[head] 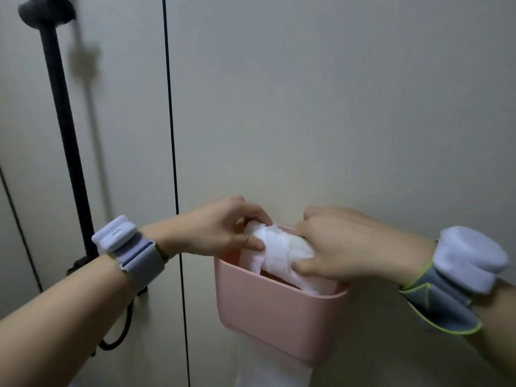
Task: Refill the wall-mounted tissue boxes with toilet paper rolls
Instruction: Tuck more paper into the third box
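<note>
A pink wall-mounted tissue box [279, 322] hangs on the pale wall, its top open. A crumpled white wad of toilet paper [282, 252] sits half inside that opening, over the rim. My left hand [220, 227] pinches the wad's left end between thumb and fingers. My right hand [343, 247] grips its right end, thumb below and fingers curled over the top. Both hands are above the box's rim. White paper [273, 372] shows below the box's underside. How much paper lies inside the box is hidden.
A black vertical rail [65, 129] with a bracket and a dark hose loop [120, 333] runs down the wall to the left. A thin dark panel seam [173, 163] separates it from the box. Grey bands with white devices sit on both wrists.
</note>
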`<action>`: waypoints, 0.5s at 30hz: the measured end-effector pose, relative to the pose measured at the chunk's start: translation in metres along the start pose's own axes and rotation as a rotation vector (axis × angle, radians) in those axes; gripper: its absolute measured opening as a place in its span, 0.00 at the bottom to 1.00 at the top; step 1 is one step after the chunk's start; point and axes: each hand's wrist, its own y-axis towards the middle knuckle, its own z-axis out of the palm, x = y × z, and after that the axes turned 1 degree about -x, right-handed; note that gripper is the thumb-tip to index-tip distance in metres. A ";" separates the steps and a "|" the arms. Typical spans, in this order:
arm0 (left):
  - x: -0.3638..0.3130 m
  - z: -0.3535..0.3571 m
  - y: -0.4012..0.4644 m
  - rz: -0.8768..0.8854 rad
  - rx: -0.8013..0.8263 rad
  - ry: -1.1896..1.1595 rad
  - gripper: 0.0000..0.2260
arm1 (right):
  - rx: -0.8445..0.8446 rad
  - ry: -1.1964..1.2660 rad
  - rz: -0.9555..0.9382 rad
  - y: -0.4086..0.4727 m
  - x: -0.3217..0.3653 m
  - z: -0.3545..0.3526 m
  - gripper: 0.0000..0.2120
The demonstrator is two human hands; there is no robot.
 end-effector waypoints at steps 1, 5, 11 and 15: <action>0.000 0.000 0.001 -0.005 0.023 0.027 0.17 | 0.009 -0.039 -0.012 0.003 0.002 0.001 0.17; 0.001 -0.002 0.010 -0.008 0.086 0.170 0.18 | 0.029 -0.113 -0.014 0.011 0.010 0.001 0.22; 0.008 0.004 0.012 0.129 0.009 0.063 0.12 | 0.011 -0.214 -0.065 0.018 0.020 0.009 0.14; 0.019 0.005 0.004 -0.054 -0.140 -0.132 0.11 | 0.021 -0.229 -0.103 0.022 0.027 0.019 0.09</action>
